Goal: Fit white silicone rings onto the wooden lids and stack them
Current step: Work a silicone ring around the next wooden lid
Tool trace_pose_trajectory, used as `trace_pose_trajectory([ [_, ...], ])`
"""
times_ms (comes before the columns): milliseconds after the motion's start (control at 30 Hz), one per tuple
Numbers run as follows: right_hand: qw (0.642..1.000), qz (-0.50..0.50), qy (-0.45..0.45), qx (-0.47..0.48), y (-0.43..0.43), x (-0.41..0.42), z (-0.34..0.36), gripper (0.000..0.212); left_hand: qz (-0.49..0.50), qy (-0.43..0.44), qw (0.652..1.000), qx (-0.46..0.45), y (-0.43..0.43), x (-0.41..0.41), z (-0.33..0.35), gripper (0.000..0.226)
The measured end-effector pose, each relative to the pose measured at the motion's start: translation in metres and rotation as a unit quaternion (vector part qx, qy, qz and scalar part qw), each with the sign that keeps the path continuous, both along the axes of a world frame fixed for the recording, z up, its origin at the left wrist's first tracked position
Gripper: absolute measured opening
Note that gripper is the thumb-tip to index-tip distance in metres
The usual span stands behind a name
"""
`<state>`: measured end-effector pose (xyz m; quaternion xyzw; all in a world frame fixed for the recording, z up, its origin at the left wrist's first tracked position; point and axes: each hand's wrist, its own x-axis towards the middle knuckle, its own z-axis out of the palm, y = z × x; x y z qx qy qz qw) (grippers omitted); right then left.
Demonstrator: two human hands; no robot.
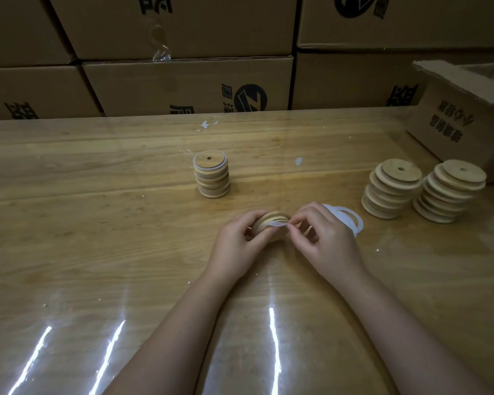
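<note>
My left hand (236,243) grips a round wooden lid (270,220) on edge, just above the table. A white silicone ring (277,224) is stretched partly over that lid, and my right hand (322,238) pinches the ring at the lid's right side. More white rings (351,219) hang around my right hand's far side. A short stack of ringed lids (211,175) stands in the middle of the table. Two taller leaning stacks of plain wooden lids (391,189) (448,192) stand at the right.
The wooden table (97,209) has a glossy clear cover with glare streaks near me. An open cardboard box (462,118) sits at the far right. A wall of stacked cartons (183,81) lines the table's back edge. Small white scraps (298,161) lie on the table.
</note>
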<state>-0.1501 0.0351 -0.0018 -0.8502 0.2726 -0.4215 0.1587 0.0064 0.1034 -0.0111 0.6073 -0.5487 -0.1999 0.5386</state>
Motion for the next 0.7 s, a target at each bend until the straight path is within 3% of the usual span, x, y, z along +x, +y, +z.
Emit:
trace_pose_trajectory([
  [333, 0.999, -0.029, -0.016, 0.003, 0.0008, 0.0006, -0.0014, 0.007, 0.012, -0.046, 0.999, 0.002, -0.0041, 0.0044, -0.0052, 0.024],
  [700, 0.994, -0.028, -0.065, 0.083, -0.0060, 0.0005, -0.0073, 0.011, 0.013, -0.092, 0.996, -0.015, -0.0078, 0.0034, -0.0049, 0.032],
])
